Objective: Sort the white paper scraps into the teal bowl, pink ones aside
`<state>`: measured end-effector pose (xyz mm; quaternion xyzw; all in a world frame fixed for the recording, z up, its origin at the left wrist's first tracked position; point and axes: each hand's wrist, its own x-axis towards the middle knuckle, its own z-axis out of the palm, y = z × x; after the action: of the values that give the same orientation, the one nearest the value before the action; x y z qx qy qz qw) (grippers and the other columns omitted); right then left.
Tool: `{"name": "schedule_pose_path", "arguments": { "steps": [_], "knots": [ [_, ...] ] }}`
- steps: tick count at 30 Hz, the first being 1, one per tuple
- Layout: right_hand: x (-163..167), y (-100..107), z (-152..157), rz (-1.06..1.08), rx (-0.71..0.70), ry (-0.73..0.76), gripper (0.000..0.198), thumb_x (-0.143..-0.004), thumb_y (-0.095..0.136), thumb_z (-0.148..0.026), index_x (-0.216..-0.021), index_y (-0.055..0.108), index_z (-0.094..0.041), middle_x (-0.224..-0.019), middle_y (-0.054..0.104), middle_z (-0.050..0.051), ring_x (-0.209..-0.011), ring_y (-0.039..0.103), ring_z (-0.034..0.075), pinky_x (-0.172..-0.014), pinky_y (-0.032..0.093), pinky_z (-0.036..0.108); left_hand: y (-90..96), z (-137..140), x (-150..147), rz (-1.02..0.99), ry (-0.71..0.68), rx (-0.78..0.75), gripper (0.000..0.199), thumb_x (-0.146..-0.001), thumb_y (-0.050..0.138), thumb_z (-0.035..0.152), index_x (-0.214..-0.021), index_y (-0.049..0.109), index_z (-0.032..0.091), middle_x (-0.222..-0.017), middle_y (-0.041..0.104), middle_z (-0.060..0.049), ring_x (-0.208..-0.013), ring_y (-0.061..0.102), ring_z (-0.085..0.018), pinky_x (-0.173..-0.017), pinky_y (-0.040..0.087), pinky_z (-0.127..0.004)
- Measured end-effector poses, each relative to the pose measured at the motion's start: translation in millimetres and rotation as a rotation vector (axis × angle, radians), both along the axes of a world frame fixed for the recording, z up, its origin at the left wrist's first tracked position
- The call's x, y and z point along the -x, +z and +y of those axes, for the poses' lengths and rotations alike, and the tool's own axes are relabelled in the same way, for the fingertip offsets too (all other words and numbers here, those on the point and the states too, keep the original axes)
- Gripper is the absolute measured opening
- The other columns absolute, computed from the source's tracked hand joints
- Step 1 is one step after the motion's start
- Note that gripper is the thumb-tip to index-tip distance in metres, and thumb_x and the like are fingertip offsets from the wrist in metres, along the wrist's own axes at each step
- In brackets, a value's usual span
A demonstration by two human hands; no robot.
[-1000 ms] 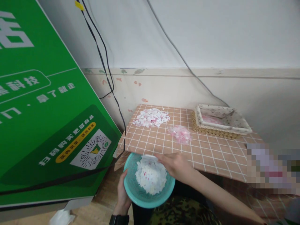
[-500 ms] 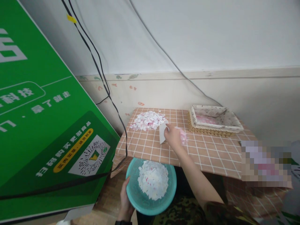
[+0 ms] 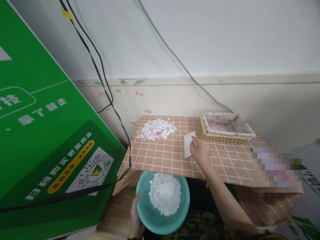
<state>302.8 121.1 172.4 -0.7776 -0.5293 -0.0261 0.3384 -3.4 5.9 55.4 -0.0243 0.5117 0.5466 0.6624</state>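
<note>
Head view only. My left hand (image 3: 136, 218) grips the rim of the teal basket (image 3: 146, 213) from underneath, fingers curled on it, holding it just below the near edge of the checkered table (image 3: 162, 160). In the basket sits a heap of white paper scraps (image 3: 165, 193), a few with pink marks.

My right hand (image 3: 200, 154) is out over the table, fingers pinched on a small white card (image 3: 188, 144) that stands on edge against the tablecloth, a bit tilted. The card is right of the table's middle, just in front of the wicker tray (image 3: 226, 128) at the far right corner. The pink pile inside the tray is faint, can't tell what it is.

The second heap of scraps (image 3: 157, 129) lies at the table's far left corner, well apart from the card, loose bits around its rim.

My judgement on doing this well: keep the card's lower edge flat on the cloth so scraps don't slip under, keep the basket rim tucked tight under the table edge so nothing drops to the floor, and keep the basket level, since it already looks fairly full.

Off the table's left side there is a green signboard (image 3: 50, 140) with black cables (image 3: 105, 90) hanging across it
</note>
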Motion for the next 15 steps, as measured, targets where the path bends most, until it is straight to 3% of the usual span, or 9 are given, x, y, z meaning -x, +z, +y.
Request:
{"name": "schedule_pose_path", "arguments": {
  "steps": [4, 8, 12, 15],
  "knots": [
    [-9.4, 24.9, 14.0, 0.028, -0.062, 0.068, 0.044, -0.085, 0.042, -0.027, -0.125, 0.054, -0.017, -0.104, 0.068, 0.011, -0.081, 0.064, 0.021, -0.076, 0.044, 0.031, -12.4, 7.1, 0.9, -0.019, 0.016, 0.012, 0.017, -0.064, 0.067, 0.025, -0.076, 0.072, 0.014, -0.077, 0.074, -0.01, -0.09, 0.066, -0.032, -0.086, 0.047, -0.045],
    [-24.1, 44.0, 59.5, -0.02, -0.002, 0.112, 0.042, -0.082, 0.043, -0.025, -0.12, 0.058, -0.014, -0.098, 0.07, 0.011, -0.085, 0.064, 0.023, -0.079, 0.043, 0.031, -17.6, 9.9, -0.1, 0.024, 0.028, 0.018, 0.014, -0.064, 0.066, 0.023, -0.073, 0.071, 0.016, -0.074, 0.074, -0.008, -0.091, 0.066, -0.03, -0.091, 0.044, -0.044],
    [-35.3, 48.2, 108.2, -0.101, 0.084, 0.062, 0.044, -0.082, 0.042, -0.022, -0.121, 0.057, -0.009, -0.101, 0.068, 0.017, -0.093, 0.063, 0.026, -0.083, 0.041, 0.032, -5.3, 9.7, -6.3, 0.078, -0.05, 0.041, 0.035, -0.062, 0.065, 0.032, -0.093, 0.072, 0.017, -0.082, 0.074, -0.01, -0.098, 0.063, -0.037, -0.091, 0.043, -0.051],
    [-33.6, 49.1, 127.5, -0.132, 0.135, 0.067, 0.042, -0.084, 0.041, -0.02, -0.12, 0.057, -0.006, -0.098, 0.068, 0.019, -0.092, 0.063, 0.027, -0.081, 0.041, 0.031, 7.9, 11.6, -11.1, 0.125, -0.055, 0.052, 0.045, -0.059, 0.065, 0.036, -0.101, 0.072, 0.021, -0.086, 0.074, -0.011, -0.101, 0.06, -0.042, -0.089, 0.043, -0.054]
  ]
}}
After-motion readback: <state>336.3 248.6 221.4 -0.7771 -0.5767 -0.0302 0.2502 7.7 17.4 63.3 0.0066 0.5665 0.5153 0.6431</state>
